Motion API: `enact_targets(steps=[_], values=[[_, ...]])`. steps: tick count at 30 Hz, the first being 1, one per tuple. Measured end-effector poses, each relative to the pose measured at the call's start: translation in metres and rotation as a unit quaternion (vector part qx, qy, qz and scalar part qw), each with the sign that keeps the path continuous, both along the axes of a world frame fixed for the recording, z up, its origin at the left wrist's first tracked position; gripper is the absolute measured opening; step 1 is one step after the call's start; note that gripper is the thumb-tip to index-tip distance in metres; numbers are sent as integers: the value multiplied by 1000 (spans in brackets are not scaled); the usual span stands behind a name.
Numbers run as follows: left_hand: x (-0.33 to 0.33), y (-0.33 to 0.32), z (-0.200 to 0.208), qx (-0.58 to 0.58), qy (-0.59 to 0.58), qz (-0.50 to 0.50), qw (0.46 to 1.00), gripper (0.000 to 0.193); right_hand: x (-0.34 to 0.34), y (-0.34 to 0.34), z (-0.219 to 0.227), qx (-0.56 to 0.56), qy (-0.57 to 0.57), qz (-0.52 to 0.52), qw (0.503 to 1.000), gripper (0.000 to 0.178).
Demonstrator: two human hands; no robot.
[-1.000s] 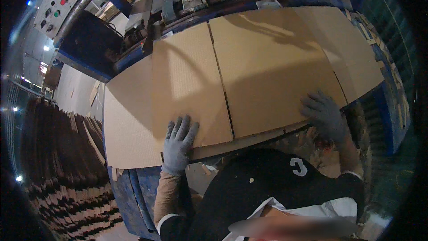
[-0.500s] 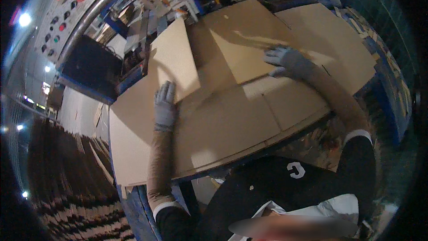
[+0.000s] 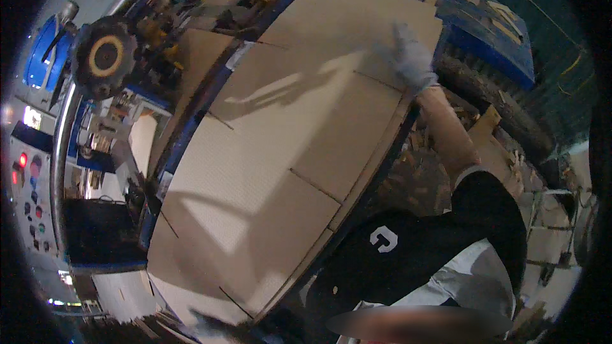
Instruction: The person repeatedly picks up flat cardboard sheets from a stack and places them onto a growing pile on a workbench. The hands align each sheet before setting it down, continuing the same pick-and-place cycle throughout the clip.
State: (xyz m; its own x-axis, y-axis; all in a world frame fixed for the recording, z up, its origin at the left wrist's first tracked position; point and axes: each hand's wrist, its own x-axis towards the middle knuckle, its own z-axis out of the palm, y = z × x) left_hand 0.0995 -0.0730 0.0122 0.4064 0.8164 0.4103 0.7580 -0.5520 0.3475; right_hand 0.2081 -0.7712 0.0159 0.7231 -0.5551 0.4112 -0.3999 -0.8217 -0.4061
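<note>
A large brown cardboard sheet point(image 3: 255, 159) with several dark slots along its edges lies flat on the machine table. My right hand point(image 3: 413, 60), in a grey glove, is over the sheet's far right end; motion smears its fingers, so their grip is unclear. At the sheet's near left corner, a dark blurred shape point(image 3: 220, 328) at the picture's lower edge looks like my left hand. Its fingers cannot be made out.
Left of the sheet stand a dark round wheel point(image 3: 105, 56), a metal rail point(image 3: 62, 153) and a control panel point(image 3: 32, 197) with lit red lamps. Cardboard scraps lie on a blue surface point(image 3: 488, 48) at the far right, and more below the table edge.
The view has swung round to the right. The separate raised flaps or pieces no longer show; one flat sheet fills the table. My right hand is at its far end, my left low at its near corner.
</note>
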Motion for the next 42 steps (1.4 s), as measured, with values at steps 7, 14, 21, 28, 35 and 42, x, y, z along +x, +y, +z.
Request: enact_targets(steps=[7, 14, 21, 28, 35, 42], values=[[-87, 50, -58, -154, -62, 38, 985, 70, -9, -62, -50, -163, 52, -126, 977, 64], [-136, 83, -26, -312, -317, -22, 895, 62, 24, -93, -47, 405, -502, 49, 762, 41], [-125, 68, 2, -659, -473, -259, 524, 51, -20, -52, 47, 543, -386, 217, 713, 39], [-123, -26, 13, -170, -276, -200, 925, 37, -134, 74, 32, 78, -231, 374, 895, 34], [-64, -137, 15, 124, 133, -608, 773, 53, -95, 114, 13, -238, 71, 624, 741, 32], [-22, -135, 19, 144, 161, -636, 740, 58, -30, 127, 11, -231, 125, 665, 699, 54]])
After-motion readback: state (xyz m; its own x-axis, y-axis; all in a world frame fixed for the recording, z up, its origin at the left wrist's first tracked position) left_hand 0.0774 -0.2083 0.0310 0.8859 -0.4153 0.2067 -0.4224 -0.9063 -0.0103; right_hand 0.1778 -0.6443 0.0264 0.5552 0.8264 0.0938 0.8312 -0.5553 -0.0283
